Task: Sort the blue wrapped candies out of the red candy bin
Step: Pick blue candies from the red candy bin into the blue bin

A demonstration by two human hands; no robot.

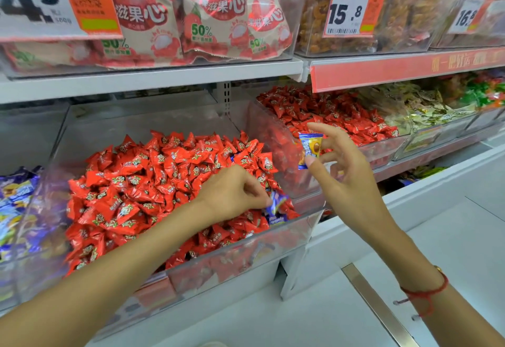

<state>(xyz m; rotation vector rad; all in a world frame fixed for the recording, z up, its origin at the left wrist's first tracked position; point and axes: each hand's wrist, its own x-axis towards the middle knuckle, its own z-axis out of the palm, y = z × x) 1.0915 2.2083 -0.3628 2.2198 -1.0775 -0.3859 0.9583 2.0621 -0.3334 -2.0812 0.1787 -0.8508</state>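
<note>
A clear plastic bin (240,262) on the lower shelf is heaped with red wrapped candies (153,182). At the bin's right front corner my left hand (235,193) reaches in and pinches a blue wrapped candy (276,207) that lies among the red ones. My right hand (338,169) hovers above the bin's right edge and pinches another blue wrapped candy (310,150) between thumb and fingers, the other fingers spread. A bit of blue wrapper (232,158) shows deeper in the pile.
A second bin of red candies (328,117) stands to the right, then bins of pale and green sweets (431,106). A bin of blue and purple candies (16,210) is at the left. Bagged sweets and price tags fill the shelf above. A white ledge (410,237) runs below.
</note>
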